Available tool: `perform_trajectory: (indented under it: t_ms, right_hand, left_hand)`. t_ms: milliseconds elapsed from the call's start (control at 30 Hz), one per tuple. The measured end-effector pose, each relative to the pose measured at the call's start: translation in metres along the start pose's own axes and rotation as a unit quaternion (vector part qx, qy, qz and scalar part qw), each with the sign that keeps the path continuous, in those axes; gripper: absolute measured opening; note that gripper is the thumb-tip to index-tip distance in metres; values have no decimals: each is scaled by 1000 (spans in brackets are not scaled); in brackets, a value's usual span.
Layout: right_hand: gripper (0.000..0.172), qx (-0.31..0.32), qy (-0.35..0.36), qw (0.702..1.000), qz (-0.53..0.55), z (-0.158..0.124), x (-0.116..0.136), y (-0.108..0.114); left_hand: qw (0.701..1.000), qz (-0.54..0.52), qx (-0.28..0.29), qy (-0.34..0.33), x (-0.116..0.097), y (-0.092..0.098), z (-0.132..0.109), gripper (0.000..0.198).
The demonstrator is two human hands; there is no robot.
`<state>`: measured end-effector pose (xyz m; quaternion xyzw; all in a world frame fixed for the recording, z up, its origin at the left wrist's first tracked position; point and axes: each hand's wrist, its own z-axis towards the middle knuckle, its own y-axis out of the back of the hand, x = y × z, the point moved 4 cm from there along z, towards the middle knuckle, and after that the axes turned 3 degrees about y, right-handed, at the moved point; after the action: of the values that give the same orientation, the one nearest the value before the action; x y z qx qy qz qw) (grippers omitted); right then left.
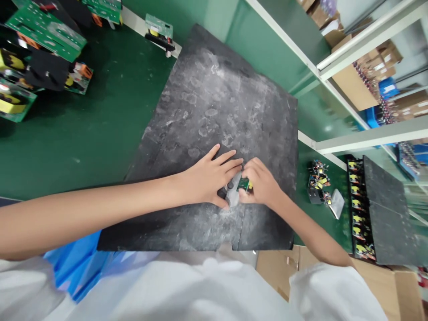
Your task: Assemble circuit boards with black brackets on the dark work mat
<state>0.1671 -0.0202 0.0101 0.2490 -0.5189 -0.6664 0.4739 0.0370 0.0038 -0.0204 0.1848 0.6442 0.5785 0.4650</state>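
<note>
A worn black mat (214,111) lies on the green bench. Near its front edge, my left hand (210,178) lies with fingers stretched forward, its thumb beside a dark round part and a pale grey piece (233,196) on the mat. My right hand (262,183) is closed in a pinch on a small green circuit board (245,184) with a yellow part. The two hands touch each other over the board.
Several green circuit boards (43,31) stand at the back left of the bench. More small boards (321,183) lie right of the mat, beside a black tray (388,209) lined with yellow-topped parts. White shelving (351,49) holds cardboard boxes at the right. A cardboard box (284,267) sits below the bench edge.
</note>
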Motion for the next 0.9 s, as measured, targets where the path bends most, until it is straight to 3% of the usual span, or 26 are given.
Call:
perform_trajectory:
  t_ms: [133,233,367,500,633,767,900]
  right_hand:
    - [13,29,33,999,10,0,5,-2]
    - [12,-4,8,1000,1,-1,4,0]
    - [12,20,30,999,11,-2,5,-3]
    - [12,-10,5,1000,5,-2,2,-1]
    - [14,21,35,999,16,-2,4,-3]
    - [13,-17,5,1000,1,-1,-1,1]
    - [14,5,47,999,23,-1,3,-4]
  left_hand:
    - [1000,4,-3,-3,0,1,0,96]
    - [1000,4,-1,-2,0,0,0,98]
    - [1000,1,-2,-5,-1,0,0,99]
    - [1000,0,3,-1,-1,1,0,100]
    - [1000,1,7,-3,-1,1,0,99]
    - [1000,1,3,-2,0,1,-1,100]
    - [1000,2,13,-2,-1,1,-1,98]
